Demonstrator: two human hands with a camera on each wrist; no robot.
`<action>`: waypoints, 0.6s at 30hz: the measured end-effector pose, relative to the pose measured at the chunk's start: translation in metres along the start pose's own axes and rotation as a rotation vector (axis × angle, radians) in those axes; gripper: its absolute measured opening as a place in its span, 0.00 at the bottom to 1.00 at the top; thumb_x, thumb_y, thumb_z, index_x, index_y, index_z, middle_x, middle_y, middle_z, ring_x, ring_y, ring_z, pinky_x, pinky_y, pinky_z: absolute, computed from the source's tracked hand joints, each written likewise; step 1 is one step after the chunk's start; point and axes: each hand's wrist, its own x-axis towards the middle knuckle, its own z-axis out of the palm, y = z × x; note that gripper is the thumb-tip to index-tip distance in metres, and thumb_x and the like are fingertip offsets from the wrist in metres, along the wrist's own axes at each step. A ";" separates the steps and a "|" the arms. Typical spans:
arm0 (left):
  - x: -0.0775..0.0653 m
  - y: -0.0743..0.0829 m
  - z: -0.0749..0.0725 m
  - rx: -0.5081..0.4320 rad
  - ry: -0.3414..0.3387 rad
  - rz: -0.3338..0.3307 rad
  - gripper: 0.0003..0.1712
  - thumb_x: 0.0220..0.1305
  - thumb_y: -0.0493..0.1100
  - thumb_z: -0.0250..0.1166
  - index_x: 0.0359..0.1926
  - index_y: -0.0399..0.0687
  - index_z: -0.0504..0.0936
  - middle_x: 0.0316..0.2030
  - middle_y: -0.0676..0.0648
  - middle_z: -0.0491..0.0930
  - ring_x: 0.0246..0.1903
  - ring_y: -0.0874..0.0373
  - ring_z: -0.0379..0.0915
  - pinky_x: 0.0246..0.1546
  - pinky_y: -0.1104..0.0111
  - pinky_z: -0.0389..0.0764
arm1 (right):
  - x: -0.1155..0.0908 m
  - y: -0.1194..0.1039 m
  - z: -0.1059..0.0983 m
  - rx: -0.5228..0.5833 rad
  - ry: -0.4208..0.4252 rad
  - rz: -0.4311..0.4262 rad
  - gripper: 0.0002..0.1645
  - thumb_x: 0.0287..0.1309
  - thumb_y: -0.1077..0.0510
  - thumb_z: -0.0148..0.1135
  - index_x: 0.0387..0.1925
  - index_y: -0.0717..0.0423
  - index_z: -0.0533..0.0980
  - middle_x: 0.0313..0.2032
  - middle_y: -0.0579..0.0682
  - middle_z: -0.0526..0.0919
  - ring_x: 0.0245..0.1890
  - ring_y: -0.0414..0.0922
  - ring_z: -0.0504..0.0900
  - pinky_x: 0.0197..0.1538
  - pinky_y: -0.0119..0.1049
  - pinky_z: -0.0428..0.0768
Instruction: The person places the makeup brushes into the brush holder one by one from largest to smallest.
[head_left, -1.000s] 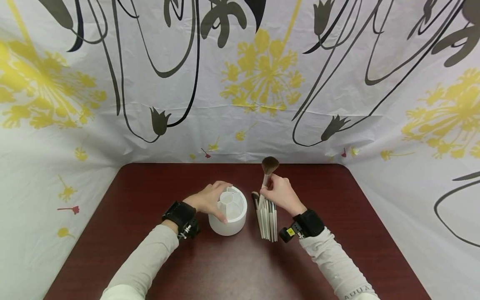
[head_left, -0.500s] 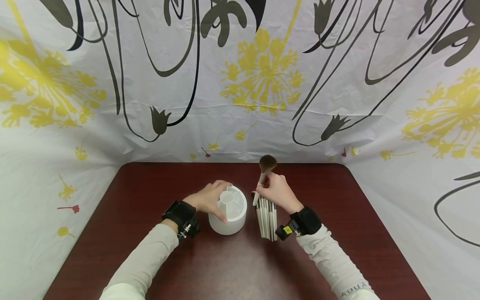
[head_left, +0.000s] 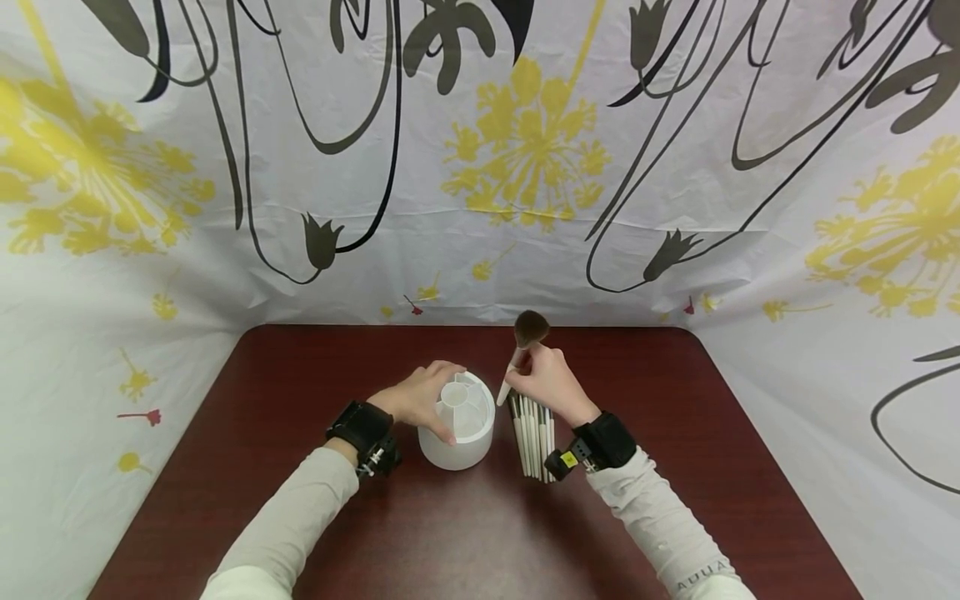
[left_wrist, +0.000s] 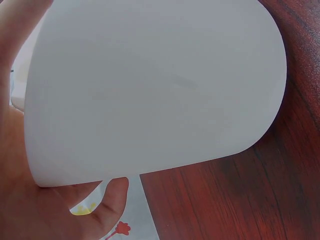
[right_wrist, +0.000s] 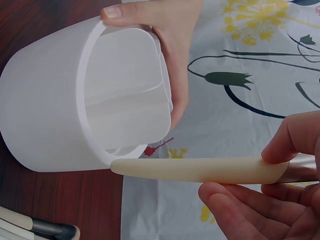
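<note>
My left hand (head_left: pixel 416 398) grips the rim of a round white brush holder (head_left: pixel 455 454), which stands upright on the table with dividers inside. In the left wrist view the holder's smooth outer wall (left_wrist: pixel 160 100) fills most of the picture. Between thumb and fingers, my right hand (head_left: pixel 557 385) pinches a large makeup brush (head_left: pixel 531 328) with a fluffy brown head pointing up and away. Its cream handle (right_wrist: pixel 195 170) slants down toward the holder; in the right wrist view the handle's tip appears beside the rim, and whether they touch I cannot tell.
Several makeup brushes (head_left: pixel 534 442) with pale handles lie in a row right of the holder, partly under my right hand. The dark red wooden table (head_left: pixel 480 533) ends at a patterned white cloth (head_left: pixel 480 283) behind and at both sides.
My right hand has moved left with the makeup brush, from above the row of brushes to beside the holder. The brush leans more now. My left hand and the holder have stayed put.
</note>
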 end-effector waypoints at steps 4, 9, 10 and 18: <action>0.000 0.000 0.000 0.005 -0.001 0.002 0.64 0.25 0.58 0.78 0.66 0.51 0.56 0.62 0.46 0.56 0.59 0.46 0.54 0.54 0.54 0.64 | 0.001 -0.002 0.002 0.001 -0.003 0.004 0.03 0.49 0.61 0.57 0.26 0.54 0.70 0.14 0.45 0.69 0.13 0.38 0.61 0.21 0.30 0.61; 0.000 0.000 0.000 0.007 -0.003 -0.005 0.64 0.25 0.58 0.78 0.66 0.52 0.56 0.62 0.46 0.56 0.58 0.46 0.54 0.53 0.54 0.65 | 0.003 -0.004 0.005 0.001 -0.010 0.004 0.03 0.49 0.61 0.57 0.28 0.55 0.71 0.18 0.46 0.73 0.14 0.39 0.65 0.22 0.31 0.64; 0.000 0.000 -0.001 0.005 -0.003 -0.006 0.64 0.25 0.58 0.78 0.66 0.52 0.56 0.62 0.47 0.56 0.58 0.46 0.54 0.53 0.54 0.65 | 0.003 -0.004 0.006 0.000 -0.010 0.000 0.03 0.49 0.61 0.57 0.28 0.55 0.71 0.18 0.46 0.73 0.14 0.39 0.66 0.22 0.31 0.64; 0.001 0.000 0.000 0.012 -0.003 -0.009 0.63 0.25 0.59 0.78 0.65 0.54 0.56 0.62 0.47 0.57 0.58 0.46 0.55 0.53 0.54 0.65 | 0.002 -0.004 0.014 -0.001 0.001 -0.013 0.03 0.48 0.62 0.56 0.28 0.55 0.72 0.21 0.46 0.76 0.17 0.39 0.69 0.22 0.31 0.67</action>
